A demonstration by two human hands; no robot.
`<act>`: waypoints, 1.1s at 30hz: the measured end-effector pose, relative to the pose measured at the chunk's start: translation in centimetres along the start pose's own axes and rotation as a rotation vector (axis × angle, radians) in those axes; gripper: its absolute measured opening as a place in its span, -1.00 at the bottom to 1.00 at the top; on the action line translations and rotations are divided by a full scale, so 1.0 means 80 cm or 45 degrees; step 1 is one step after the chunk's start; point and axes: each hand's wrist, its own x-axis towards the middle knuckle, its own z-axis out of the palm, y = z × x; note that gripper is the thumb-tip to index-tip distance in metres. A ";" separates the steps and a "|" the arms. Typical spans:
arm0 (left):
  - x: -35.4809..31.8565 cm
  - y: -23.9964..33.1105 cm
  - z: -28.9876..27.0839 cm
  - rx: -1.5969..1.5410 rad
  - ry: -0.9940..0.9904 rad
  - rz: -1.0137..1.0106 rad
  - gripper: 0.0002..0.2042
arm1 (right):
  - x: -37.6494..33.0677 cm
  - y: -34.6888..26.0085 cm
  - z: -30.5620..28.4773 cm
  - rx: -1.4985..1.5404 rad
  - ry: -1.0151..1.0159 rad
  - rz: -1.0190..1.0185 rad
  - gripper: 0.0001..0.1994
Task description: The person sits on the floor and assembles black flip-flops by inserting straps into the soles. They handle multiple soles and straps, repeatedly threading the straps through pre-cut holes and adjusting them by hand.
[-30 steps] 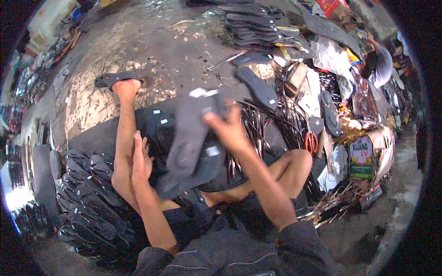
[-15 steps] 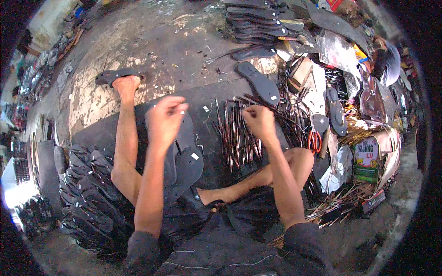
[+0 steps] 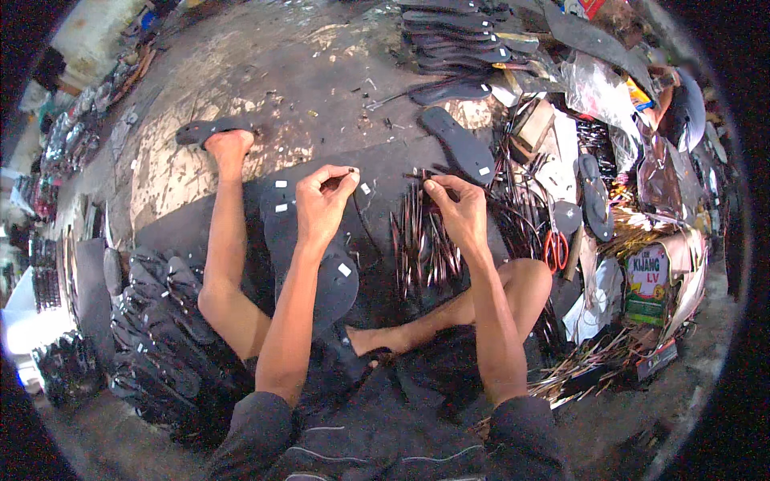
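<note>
My left hand [image 3: 322, 210] is raised over dark grey sandal soles [image 3: 335, 290] that lie between my legs. Its thumb and forefinger are pinched together, with a tiny dark bit at the tips that is too small to name. A thin dark line hangs down near those fingers. To the right, my right hand [image 3: 461, 212] is also closed in a pinch, above a bundle of shiny dark strips [image 3: 417, 256]. Strip ends show at its fingertips, but whether they are held cannot be made out. Small white labels mark the soles.
Sandals [image 3: 156, 321] are heaped at my left. Stacked soles [image 3: 449, 40] lie far right, a single sole [image 3: 457, 144] nearer. Orange-handled scissors [image 3: 555, 250] rest by my right knee, beside a green and white can [image 3: 646, 280]. Another person [image 3: 683, 108] is at the right edge.
My left hand has moved right, toward my right hand, and its fingers have come to a sharp pinch. More of the soles beneath shows. The view has shifted slightly.
</note>
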 end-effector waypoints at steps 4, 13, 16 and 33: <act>-0.034 0.039 0.008 0.098 0.022 0.376 -0.68 | -0.028 -0.041 -0.008 0.103 0.025 -0.141 -0.72; -0.109 0.140 0.026 -0.325 -0.300 0.216 -0.82 | -0.111 -0.120 -0.028 0.279 -0.096 -0.346 -0.85; -0.129 0.105 0.031 -0.822 -0.181 -0.123 -0.86 | -0.126 -0.082 0.006 0.845 0.092 -0.186 -0.89; -0.171 0.131 -0.060 -0.068 0.139 0.333 -0.84 | -0.143 -0.115 0.001 0.515 -0.185 -0.360 -0.84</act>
